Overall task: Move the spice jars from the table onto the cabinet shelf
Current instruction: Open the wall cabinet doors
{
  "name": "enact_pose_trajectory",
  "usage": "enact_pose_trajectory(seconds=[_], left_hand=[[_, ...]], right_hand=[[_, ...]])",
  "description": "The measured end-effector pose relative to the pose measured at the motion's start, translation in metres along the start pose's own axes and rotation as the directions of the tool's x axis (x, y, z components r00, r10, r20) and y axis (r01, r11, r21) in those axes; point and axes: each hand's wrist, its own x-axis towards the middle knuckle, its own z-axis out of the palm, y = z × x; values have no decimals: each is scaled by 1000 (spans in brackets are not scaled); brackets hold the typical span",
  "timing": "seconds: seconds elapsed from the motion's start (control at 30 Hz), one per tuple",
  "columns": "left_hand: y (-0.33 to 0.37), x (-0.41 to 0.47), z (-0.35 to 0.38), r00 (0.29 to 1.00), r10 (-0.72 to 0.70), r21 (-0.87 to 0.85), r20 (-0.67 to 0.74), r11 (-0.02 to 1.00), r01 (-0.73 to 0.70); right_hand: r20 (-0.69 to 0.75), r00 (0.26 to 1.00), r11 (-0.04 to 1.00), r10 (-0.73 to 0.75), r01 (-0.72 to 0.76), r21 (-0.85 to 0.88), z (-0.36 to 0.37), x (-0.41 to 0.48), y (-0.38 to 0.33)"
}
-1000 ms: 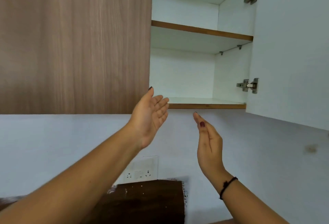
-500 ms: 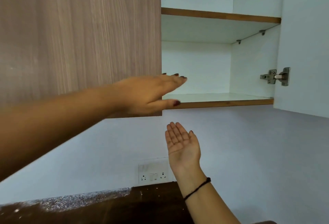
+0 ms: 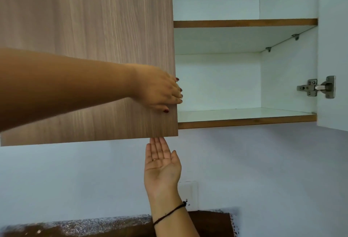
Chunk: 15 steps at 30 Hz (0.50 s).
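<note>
- Left hand [image 3: 160, 89]: fingers straight, laid flat on the closed left door [image 3: 94, 48], fingertips at its free edge; holds nothing
- Right hand [image 3: 162, 165]: palm up, fingers straight, just below that door's lower edge; holds nothing
- Cabinet shelf [image 3: 244, 113]: right of the Left hand; no jar stands on it
- Spice jars: not in view; judged progress: none placed, all transfers remain

The cabinet's right bay stood open, with free room above the lower shelf [image 3: 244, 112] up to the upper shelf [image 3: 244, 23]. The wood-grain door [image 3: 94, 29] covered the left half, the left hand [image 3: 158, 89] flat against its edge. A hinge [image 3: 316, 88] jutted from the right wall beside the swung-out white door [image 3: 333, 48].
</note>
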Motion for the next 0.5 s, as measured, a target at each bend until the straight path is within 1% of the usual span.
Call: enact_pose_trajectory(seconds=[0.03, 0.13, 0.17, 0.23, 0.27, 0.37, 0.43, 0.5], left_hand=[[-5, 3, 0, 1000, 12, 50, -13, 999, -12], [-16, 11, 1, 991, 46, 155, -127, 988, -26], [-16, 14, 1, 991, 39, 171, -129, 985, -16], [-12, 19, 6, 993, -7, 154, -114, 988, 25], [-9, 21, 10, 990, -35, 140, -138, 989, 54], [-3, 21, 20, 943, -87, 91, -321, 988, 122], [0, 17, 23, 914, -89, 59, -396, 991, 121], [5, 8, 18, 893, -86, 27, -441, 994, 109]], right_hand=[[6, 1000, 1000, 10, -10, 7, 3, -1, 1], [10, 1000, 999, 20, -21, 24, 10, -4, 0], [10, 1000, 1000, 14, -14, 28, 12, -5, -2], [-3, 1000, 999, 1, -1, 39, 14, -5, -6], [-11, 1000, 999, 1, 0, 43, 13, -6, -7], [-9, 1000, 999, 23, -23, 49, 11, -8, -10], [-11, 999, 998, 44, -44, 46, 10, -13, -10], [-2, 999, 998, 47, -47, 38, 11, -21, -9]])
